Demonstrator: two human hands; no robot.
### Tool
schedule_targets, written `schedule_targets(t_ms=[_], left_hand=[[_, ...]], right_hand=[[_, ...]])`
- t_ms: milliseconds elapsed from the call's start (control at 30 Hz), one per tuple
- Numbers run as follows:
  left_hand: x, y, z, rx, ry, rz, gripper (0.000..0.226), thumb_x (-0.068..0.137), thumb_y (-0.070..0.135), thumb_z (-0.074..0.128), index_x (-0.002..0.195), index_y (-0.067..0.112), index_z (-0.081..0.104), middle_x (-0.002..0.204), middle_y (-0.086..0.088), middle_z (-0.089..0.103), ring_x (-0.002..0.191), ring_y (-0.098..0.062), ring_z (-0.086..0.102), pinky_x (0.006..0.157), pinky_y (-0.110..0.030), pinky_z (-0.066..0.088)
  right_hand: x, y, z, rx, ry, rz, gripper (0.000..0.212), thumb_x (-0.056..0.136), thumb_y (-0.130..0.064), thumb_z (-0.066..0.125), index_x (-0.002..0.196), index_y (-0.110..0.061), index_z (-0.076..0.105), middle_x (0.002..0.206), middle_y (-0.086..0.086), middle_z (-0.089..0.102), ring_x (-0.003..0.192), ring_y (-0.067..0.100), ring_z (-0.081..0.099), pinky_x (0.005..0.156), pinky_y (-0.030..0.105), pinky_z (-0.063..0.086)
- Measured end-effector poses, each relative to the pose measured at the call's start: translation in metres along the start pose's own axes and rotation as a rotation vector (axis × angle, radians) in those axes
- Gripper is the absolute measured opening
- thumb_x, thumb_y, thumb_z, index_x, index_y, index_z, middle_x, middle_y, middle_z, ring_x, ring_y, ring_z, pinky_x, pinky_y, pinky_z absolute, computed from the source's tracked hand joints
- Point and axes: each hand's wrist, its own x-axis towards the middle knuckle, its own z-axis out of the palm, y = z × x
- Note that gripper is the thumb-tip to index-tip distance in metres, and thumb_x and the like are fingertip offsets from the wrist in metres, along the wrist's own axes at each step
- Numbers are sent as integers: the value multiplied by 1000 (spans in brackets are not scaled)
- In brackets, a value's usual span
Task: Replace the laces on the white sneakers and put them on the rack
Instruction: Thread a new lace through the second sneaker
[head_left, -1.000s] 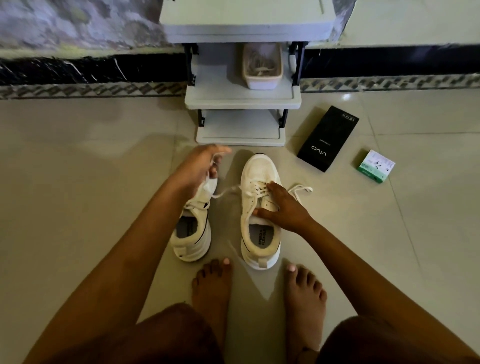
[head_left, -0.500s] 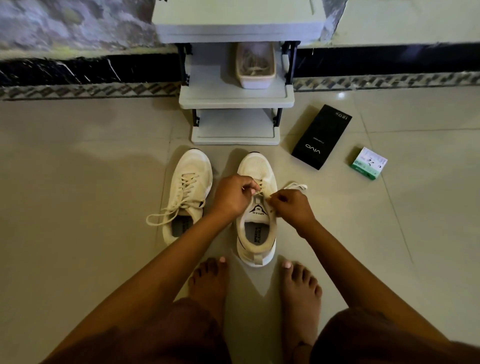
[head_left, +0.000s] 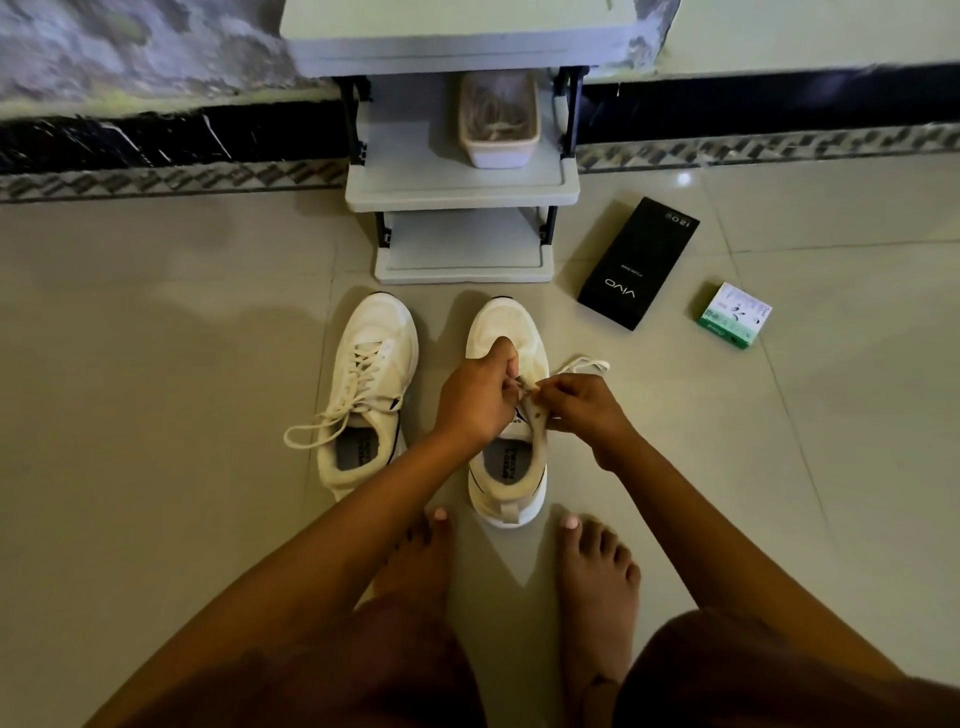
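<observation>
Two white sneakers stand side by side on the tiled floor before a grey shoe rack (head_left: 462, 262). The left sneaker (head_left: 371, 384) is laced, its loose lace ends trailing to the left. Over the right sneaker (head_left: 511, 473) both my hands work at the eyelets. My left hand (head_left: 475, 397) pinches the lace near the tongue. My right hand (head_left: 582, 402) pinches the lace and the shoe's right flap. A loop of white lace (head_left: 584, 364) lies on the floor to the right of this shoe.
A pale tub (head_left: 498, 150) holding laces sits on the rack's middle shelf. A black phone box (head_left: 636, 262) and a small green-and-white box (head_left: 735, 314) lie on the floor to the right. My bare feet (head_left: 597, 571) rest just behind the shoes.
My left hand put the left sneaker down and came over to the right sneaker. Both hands now pinch its lace, and the loose lace end on the right has shifted slightly.
</observation>
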Motion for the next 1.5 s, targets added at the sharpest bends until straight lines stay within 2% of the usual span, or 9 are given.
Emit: schedule_targets(t_ms=[367,533,700,767,933,1067,1200,1367,1500], left_hand=[[4,-1,9,-97,43,-59,21,85,11,61,83,20,42,82,0,58,78,-22,57,60,-29,40],[3,-8,4,-270,-8,-73,17,83,4,61,82,21,57,85,2,68,88,-18,64,78,-33,53],[11,-29,-8,1,-103,24,45,82,37,69,123,22,58,131,-1,57,117,-22,53,96,-34,45],[11,-33,-9,4,-141,-5,52,82,43,66,128,23,56,134,-2,56,119,-23,54,98,-35,45],[17,-36,-9,60,-236,21,58,81,46,66,132,21,53,138,-2,52,124,-23,51,103,-33,39],[24,-41,-22,2,-374,21,70,78,45,71,138,16,47,148,-2,40,132,-21,42,110,-32,34],[22,-47,-24,-65,-408,24,78,78,47,70,143,17,38,144,-3,45,129,-20,46,102,-25,33],[20,-50,-17,-1,-368,29,81,78,56,64,144,18,37,144,-4,45,130,-23,45,106,-33,35],[21,-51,-16,16,-366,39,80,78,56,65,143,18,38,143,-3,47,128,-22,47,102,-31,36]], right_hand=[[-1,4,-7,66,-121,-32,17,89,-2,56,101,-5,67,97,12,67,87,20,64,73,21,57],[7,5,2,-197,86,-162,9,89,-5,60,91,-1,68,88,16,68,76,28,66,77,36,57],[2,-4,0,-670,182,-302,11,92,-10,51,95,-8,61,94,9,64,81,24,57,67,31,44],[-4,-20,-10,-532,214,-344,12,94,-7,47,92,-9,59,91,8,62,79,20,56,68,31,45],[-17,-80,-58,543,145,-373,21,101,-16,34,87,-19,49,80,-4,64,64,8,64,61,20,53],[-3,-60,-36,-11,294,-145,10,99,-17,39,94,-18,48,82,2,55,61,10,49,55,23,40],[3,-4,-1,-691,25,-91,33,98,-34,46,106,-6,60,103,10,60,96,26,57,72,27,38],[1,-15,-8,-586,7,-306,24,98,-23,46,94,-3,59,98,5,46,89,21,50,72,24,33],[-21,-44,-12,-170,-147,-258,27,101,-24,36,92,-4,51,94,6,65,87,17,62,78,27,48]])
